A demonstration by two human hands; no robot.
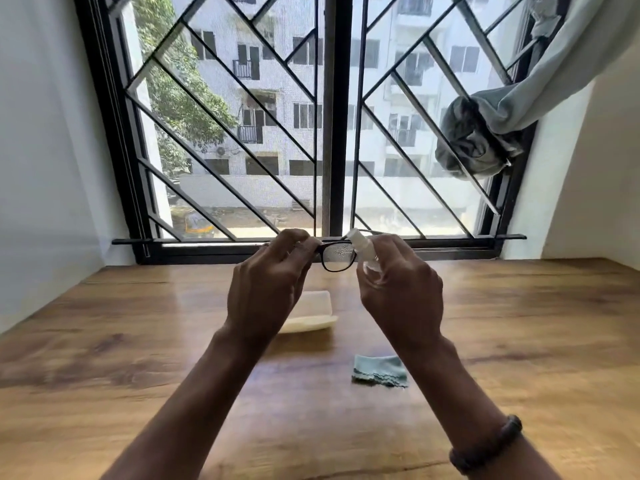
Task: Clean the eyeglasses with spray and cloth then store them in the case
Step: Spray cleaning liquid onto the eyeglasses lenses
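Note:
My left hand (266, 285) holds dark-framed eyeglasses (337, 256) up above the table, pinching them at the left side. One lens shows, speckled with droplets; the rest of the frame is hidden behind my fingers. My right hand (398, 282) grips a small clear spray bottle (362, 245), its nozzle right beside that lens. An open pale yellow glasses case (313, 315) lies on the wooden table (138, 341) below my left hand. A folded light blue cloth (379, 370) rests on the table near my right forearm.
A barred window (332, 133) with a black frame runs along the table's far edge. A grey curtain (485, 133) is bunched at its upper right. White walls close in on both sides.

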